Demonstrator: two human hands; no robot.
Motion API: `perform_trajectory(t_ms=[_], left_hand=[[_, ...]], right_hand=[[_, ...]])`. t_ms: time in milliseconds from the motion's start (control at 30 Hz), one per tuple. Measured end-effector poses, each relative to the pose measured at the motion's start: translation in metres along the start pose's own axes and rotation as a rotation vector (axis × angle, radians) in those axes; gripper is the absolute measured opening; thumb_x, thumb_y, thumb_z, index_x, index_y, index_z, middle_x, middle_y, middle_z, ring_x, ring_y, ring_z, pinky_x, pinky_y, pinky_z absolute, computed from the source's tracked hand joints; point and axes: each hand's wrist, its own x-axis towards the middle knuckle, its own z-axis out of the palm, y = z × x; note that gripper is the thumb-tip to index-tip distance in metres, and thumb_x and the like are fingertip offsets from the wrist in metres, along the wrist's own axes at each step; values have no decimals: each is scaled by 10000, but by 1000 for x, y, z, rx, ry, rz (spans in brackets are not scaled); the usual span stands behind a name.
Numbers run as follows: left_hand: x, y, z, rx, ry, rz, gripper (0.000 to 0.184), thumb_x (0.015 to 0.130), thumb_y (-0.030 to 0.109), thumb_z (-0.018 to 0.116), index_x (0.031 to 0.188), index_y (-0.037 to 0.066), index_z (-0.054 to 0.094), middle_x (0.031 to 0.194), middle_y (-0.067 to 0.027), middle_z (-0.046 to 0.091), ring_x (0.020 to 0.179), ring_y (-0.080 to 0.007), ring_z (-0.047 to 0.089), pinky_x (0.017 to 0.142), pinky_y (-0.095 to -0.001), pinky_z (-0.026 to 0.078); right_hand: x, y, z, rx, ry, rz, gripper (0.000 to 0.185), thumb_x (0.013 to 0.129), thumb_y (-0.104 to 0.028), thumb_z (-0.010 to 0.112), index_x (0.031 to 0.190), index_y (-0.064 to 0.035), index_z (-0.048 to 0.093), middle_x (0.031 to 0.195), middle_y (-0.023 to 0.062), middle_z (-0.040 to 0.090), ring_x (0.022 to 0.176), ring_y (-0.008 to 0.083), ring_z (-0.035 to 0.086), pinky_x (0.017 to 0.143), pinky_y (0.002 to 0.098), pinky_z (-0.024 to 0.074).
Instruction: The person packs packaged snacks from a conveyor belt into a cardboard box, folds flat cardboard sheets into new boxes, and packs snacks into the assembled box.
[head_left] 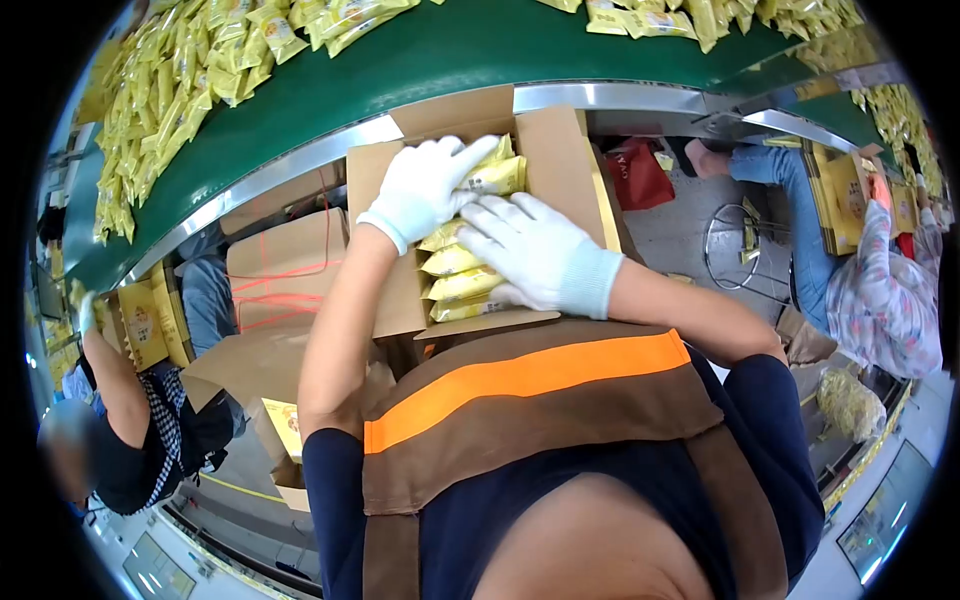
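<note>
An open cardboard box [562,165] with raised flaps stands in front of me, holding a row of yellow packets [460,283] laid one against another. My left hand [425,190], in a white knit glove, is closed around the left end of a yellow packet [497,177] at the far side of the box. Its thumb and forefinger lie either side of that end. My right hand [540,252], gloved likewise, lies palm down over the right part of the row, fingers stretched out and touching the packets. The gloves hide some of the packets.
Beyond the box runs a green conveyor belt [480,66] with a metal edge and heaps of yellow packets [165,105]. Taped cartons [285,260] stand at left. One person [130,420] works at left, another [885,285] at right. A red bag [640,174] and stool [735,245] are nearby.
</note>
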Motion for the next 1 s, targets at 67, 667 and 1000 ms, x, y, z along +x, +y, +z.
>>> perform_trajectory(t_ms=[67, 667, 1000], left_hand=[[-6, 11, -2, 32, -87, -10, 614, 872, 314, 643, 1437, 162, 454, 1164, -116, 595, 1010, -316, 589, 874, -423, 472], [-34, -9, -9, -393, 260, -62, 590, 960, 404, 546, 1423, 48, 462, 1353, -181, 566, 1220, -354, 541, 1070, -395, 386], [-64, -95, 19, -656, 159, -388, 482, 963, 307, 542, 1396, 98, 501, 1354, -162, 572, 1210, -323, 570, 1061, -397, 426]], right_hand=[[-21, 7, -24, 53, -64, 21, 614, 812, -276, 697, 1335, -30, 488, 1406, 186, 478, 1280, 349, 480, 1069, 454, 373], [55, 113, -8, -247, -150, -578, 174, 841, -309, 620, 902, -153, 668, 898, 89, 641, 868, 265, 622, 728, 433, 529], [67, 7, -304, -386, 300, -162, 306, 778, -317, 742, 957, -95, 631, 915, 116, 602, 891, 322, 581, 776, 417, 489]])
